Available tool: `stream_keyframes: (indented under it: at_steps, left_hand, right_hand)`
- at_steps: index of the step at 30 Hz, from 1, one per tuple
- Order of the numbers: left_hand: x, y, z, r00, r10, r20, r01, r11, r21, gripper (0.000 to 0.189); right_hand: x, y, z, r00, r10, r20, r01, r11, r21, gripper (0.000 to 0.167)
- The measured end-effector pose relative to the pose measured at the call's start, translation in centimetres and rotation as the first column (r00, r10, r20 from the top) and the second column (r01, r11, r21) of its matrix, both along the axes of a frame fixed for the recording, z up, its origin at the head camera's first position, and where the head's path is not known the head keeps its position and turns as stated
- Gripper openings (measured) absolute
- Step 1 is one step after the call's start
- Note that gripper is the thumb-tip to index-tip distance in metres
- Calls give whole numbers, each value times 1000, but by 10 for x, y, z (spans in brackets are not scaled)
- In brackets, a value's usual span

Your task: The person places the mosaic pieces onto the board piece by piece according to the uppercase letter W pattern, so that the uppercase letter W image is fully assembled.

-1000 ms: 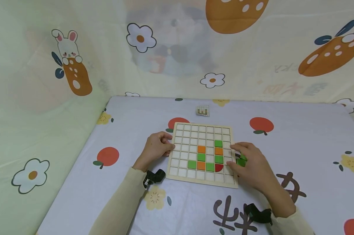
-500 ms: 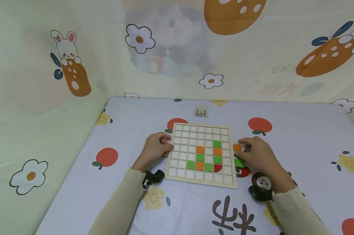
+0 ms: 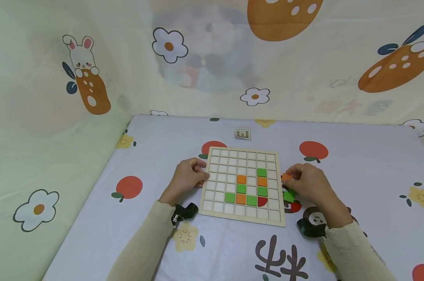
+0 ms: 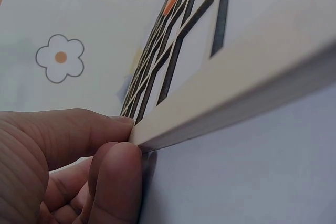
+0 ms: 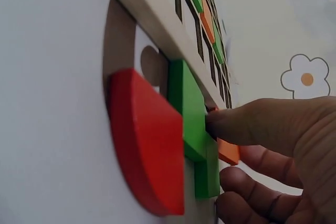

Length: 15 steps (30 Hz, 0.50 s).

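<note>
A wooden grid board (image 3: 221, 177) lies on the table, with several green and orange square tiles and one red rounded tile (image 3: 262, 201) set in its cells. At its left edge, my left hand (image 3: 184, 176) pinches the frame between thumb and finger, as the left wrist view shows close up. Beside the right edge, my right hand (image 3: 309, 185) pinches an orange tile (image 3: 286, 177) by thumb and fingers. Under that hand lie loose green tiles (image 5: 192, 114) and a red rounded tile (image 5: 149, 148), close along the board's frame. My palm partly hides these pieces in the head view.
A small card (image 3: 243, 133) printed with a grid pattern lies beyond the board. The white tablecloth (image 3: 366, 168) bears printed fruit, flowers and brown characters. A patterned curtain (image 3: 205, 74) rises behind the table and along its left side.
My right hand has left the board's right edge and moved outward to the loose tiles, where it now pinches the orange one. The left hand stays on the frame.
</note>
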State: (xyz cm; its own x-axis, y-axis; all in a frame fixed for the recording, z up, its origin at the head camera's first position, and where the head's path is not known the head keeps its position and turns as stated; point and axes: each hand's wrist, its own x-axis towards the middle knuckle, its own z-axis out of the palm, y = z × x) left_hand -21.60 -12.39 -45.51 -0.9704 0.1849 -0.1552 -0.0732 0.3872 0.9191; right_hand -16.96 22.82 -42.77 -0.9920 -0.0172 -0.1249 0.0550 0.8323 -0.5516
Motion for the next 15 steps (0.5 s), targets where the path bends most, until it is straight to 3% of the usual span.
stream_keyframes:
  at_steps: [8, 15]
  left_hand:
    - [0, -1, -1, 1000, 3, -2, -3, 1000, 1, 27]
    - [0, 0, 1, 1000, 6, 5, -5, 1000, -6, 27]
  right_hand:
    - [0, 1, -7, 996, -56, -63, 50, 994, -98, 20]
    - [-2, 2, -7, 991, -104, -82, 90, 983, -161, 23]
